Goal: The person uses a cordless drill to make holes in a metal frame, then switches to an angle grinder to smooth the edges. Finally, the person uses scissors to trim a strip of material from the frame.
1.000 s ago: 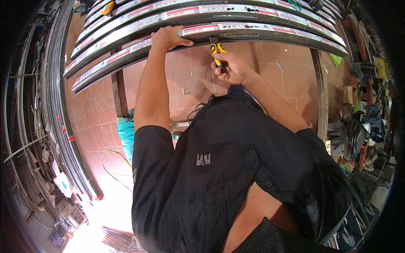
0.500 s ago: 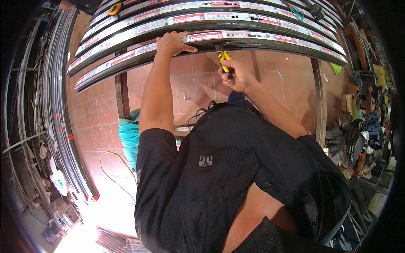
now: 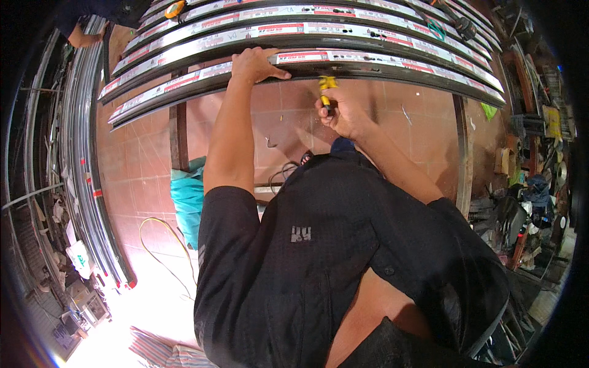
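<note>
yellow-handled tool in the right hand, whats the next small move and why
Probably raise the tip the last bit into the underside of the nearest metal profile. The right hand grips the yellow-handled tool upright, its top just below that profile's lower edge, though contact is hard to judge. The left hand lies flat on the same profile beside it, seemingly steadying it.

The long rails look like dark metal with a dull sheen, faced with glossy film strips. Just below the rails, the tool in the right hand has a shiny yellow plastic handle. Beneath the rails, the floor is matt reddish tile. The shirt is matt black cloth.
</note>
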Demonstrator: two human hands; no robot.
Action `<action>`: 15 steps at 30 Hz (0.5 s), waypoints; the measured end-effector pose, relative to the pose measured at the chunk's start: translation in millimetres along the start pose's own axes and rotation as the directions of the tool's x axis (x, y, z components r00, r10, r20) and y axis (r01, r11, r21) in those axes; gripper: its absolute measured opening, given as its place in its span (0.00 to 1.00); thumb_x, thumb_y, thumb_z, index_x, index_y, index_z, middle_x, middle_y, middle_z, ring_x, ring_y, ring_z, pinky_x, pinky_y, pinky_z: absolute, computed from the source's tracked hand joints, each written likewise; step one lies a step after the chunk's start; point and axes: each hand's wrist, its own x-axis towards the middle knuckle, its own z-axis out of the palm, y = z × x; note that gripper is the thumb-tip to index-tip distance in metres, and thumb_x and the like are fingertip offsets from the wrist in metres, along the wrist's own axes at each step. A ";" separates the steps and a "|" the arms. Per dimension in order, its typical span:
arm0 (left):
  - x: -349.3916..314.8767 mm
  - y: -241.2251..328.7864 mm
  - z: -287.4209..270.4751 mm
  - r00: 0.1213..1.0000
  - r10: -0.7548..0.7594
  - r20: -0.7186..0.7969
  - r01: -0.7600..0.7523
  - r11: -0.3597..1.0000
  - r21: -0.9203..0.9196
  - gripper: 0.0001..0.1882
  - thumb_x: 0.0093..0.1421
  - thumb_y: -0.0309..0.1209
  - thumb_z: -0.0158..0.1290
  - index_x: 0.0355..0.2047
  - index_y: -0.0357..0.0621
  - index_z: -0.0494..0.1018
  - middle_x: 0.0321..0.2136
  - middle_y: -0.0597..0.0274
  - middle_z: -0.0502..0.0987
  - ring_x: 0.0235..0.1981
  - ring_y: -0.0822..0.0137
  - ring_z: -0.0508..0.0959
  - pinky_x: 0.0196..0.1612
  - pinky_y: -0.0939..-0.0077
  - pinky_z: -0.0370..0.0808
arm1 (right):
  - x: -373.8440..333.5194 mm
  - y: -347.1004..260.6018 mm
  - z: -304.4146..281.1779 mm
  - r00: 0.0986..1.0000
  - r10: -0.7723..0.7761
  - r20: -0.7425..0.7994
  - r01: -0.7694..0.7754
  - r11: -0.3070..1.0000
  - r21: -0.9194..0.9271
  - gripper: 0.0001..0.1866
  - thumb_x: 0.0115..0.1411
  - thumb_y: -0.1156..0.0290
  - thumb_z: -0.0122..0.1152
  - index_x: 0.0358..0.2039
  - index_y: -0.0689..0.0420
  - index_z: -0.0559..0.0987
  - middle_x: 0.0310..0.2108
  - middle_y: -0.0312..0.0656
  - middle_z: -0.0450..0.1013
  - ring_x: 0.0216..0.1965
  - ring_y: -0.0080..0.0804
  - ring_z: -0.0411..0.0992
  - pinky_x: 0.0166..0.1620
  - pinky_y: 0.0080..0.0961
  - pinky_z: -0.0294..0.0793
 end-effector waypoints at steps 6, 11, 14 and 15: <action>0.0 0.2 -0.3 1.000 0.001 -0.005 -0.001 1.000 0.008 0.52 0.38 0.72 0.70 0.65 0.76 0.75 0.58 0.58 0.81 0.62 0.52 0.78 0.62 0.42 0.69 | -3.0 1.3 0.8 0.999 -0.013 -0.035 0.011 0.997 -0.077 0.09 0.70 0.64 0.60 0.43 0.54 0.75 0.30 0.41 0.78 0.24 0.27 0.74 0.25 0.23 0.66; -1.6 1.1 -4.0 1.000 -0.005 0.012 0.005 1.000 0.007 0.51 0.38 0.72 0.70 0.65 0.76 0.75 0.59 0.59 0.81 0.62 0.52 0.78 0.61 0.40 0.69 | -1.4 -1.4 11.0 0.981 -0.108 -0.162 0.115 0.993 0.036 0.08 0.69 0.64 0.61 0.42 0.53 0.75 0.30 0.41 0.78 0.24 0.25 0.74 0.26 0.22 0.67; -2.2 0.8 -6.2 0.999 0.003 0.036 -0.003 1.000 -0.012 0.51 0.38 0.72 0.70 0.65 0.75 0.75 0.59 0.59 0.81 0.62 0.53 0.78 0.61 0.40 0.69 | -1.0 -3.3 13.1 0.996 0.068 0.053 -0.063 0.994 -0.088 0.08 0.69 0.64 0.60 0.41 0.54 0.76 0.29 0.40 0.77 0.24 0.23 0.73 0.27 0.22 0.68; -2.3 0.7 -6.6 1.000 0.007 0.020 -0.007 1.000 -0.016 0.51 0.38 0.72 0.70 0.65 0.75 0.75 0.58 0.59 0.81 0.61 0.53 0.78 0.61 0.40 0.69 | -0.9 -4.9 12.6 0.999 0.009 -0.039 -0.011 0.998 -0.054 0.08 0.70 0.64 0.60 0.41 0.54 0.76 0.29 0.40 0.77 0.24 0.23 0.73 0.27 0.23 0.68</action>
